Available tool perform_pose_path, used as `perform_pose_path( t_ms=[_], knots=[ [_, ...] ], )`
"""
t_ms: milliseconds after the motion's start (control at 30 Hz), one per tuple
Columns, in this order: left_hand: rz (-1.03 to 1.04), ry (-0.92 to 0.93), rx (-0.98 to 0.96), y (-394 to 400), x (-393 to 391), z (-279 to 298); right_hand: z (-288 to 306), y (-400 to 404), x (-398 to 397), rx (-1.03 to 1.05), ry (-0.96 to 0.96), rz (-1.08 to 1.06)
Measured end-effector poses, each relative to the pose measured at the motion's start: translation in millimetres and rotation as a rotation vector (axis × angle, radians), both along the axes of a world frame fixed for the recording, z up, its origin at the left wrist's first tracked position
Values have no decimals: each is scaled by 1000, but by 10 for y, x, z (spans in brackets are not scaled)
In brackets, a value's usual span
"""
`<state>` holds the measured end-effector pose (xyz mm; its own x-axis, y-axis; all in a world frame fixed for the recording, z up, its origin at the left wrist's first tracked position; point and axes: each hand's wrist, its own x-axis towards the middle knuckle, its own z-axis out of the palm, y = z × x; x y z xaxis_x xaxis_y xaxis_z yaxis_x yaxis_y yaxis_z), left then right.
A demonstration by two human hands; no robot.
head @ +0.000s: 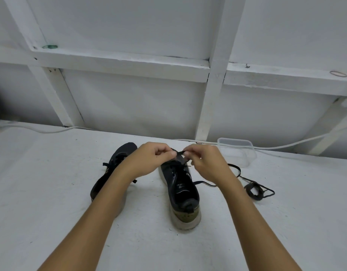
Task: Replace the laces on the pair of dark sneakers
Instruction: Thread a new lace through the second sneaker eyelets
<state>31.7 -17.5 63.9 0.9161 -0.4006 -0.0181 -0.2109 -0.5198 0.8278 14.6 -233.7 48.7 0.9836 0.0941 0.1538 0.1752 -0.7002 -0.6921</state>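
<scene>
Both bare forearms reach in from the bottom edge, converging over a matte white table (pixel 51 192) w/ a slightly rough, speckled painted surface. Left hand (pixel 151 157) and right hand (pixel 205 160) meet above the toe end of the right-side sneaker (pixel 180 190); fingers of both are curled, and each pinches one end of a short stretch of flat black lace (pixel 179 152) pulled taut between thumb and fingertips. Lace looks woven, ribbon-like; it runs down toward the shoe's eyelet area.

That sneaker is dark knit/mesh fabric, heel toward the camera, w/ a thick, scuffed off-white sole and an olive panel at the heel; the padded collar opening is visible. 2nd sneaker (pixel 112 171) lies just to the left, partly hidden under the left forearm, same dark upper, a loose lace end sticking out near its eyelets.

On the right, well apart from the shoes, a spare black lace (pixel 252 189) lies on the table: part bunched in a loose coil, rest trailing in thin loops back toward the right wrist. Behind it sits a clear plastic container (pixel 237 151), rectangular w/ rounded corners. White cable (pixel 286 146) runs along the table's far edge.

Back wall is white-painted panel w/ boxy wooden framing; a green rubber band (pixel 49 46) rests on the left ledge, a tan rubber band (pixel 338 73) on the right ledge.
</scene>
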Motion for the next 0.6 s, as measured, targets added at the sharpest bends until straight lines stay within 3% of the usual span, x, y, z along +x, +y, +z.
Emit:
perform_pose_path(
  t_ms=[67,167,267,367,433,600],
  knots=[
    [5,21,25,116,-9,-15,11,-93,67,17,-17,-227],
    [26,50,45,299,-14,-61,-18,-311,136,-138,58,-495],
    [27,39,78,310,-18,-86,-45,-323,85,-275,139,-325],
    [-7,15,102,152,-33,-44,-8,-84,5,-158,81,47],
    [-32,1,96,49,-40,-14,-15,79,14,-149,10,170],
    [19,3,155,131,-64,-52,-37,5,166,-252,-22,-73]
  ],
)
